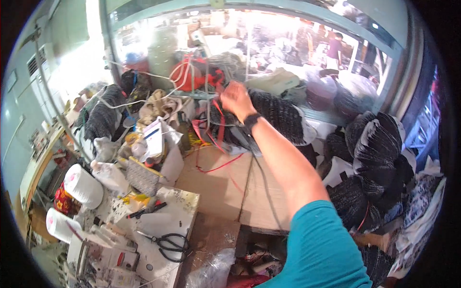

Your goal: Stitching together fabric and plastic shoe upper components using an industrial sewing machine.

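Observation:
My right hand (236, 101) is raised over the far side of the work surface, slightly blurred, with its fingers closed. A thin red ribbon (220, 126) hangs from the hand, and loose red strands trail over the brown board (216, 168) below. A black band (251, 121) circles my right wrist. Just beyond and beside the hand lies a bundle of black knitted fabric (276, 113). To its left, white cord (180, 74) loops in front of red fabric (189, 77). My left hand is outside the picture.
Black-handled scissors (173, 246) lie on the white machine table (185, 199) at left, near white thread cones (82, 186). A cluttered box (174, 161) stands behind. More black knitted bundles (377, 149) are piled at right. Beyond the window, a person (334, 50) stands.

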{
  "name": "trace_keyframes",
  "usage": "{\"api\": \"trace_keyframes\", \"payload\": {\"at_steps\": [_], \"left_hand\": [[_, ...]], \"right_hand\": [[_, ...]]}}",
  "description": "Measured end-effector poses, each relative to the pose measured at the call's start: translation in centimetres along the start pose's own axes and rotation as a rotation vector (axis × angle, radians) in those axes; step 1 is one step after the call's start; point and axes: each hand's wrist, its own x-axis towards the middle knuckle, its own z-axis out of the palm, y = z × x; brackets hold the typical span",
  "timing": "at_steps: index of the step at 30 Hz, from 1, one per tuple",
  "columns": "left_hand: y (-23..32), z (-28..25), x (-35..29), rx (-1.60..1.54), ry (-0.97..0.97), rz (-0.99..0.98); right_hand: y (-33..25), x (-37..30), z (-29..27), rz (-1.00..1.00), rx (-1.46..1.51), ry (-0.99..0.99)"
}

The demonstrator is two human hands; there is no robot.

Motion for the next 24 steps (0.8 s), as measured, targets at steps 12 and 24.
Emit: {"api": "trace_keyframes", "payload": {"at_steps": [12,24], "left_hand": [[-2.8,1.1,-0.8,0.013,-0.081,-0.124],[-2.3,3.5,-0.7,-0.013,-0.046,-0.162]], "right_hand": [[-3.6,-6.4,-25.8,0.767,-1.346,0.821],[5.4,-3.2,-11.5,0.464,-1.677,0.329]]}}
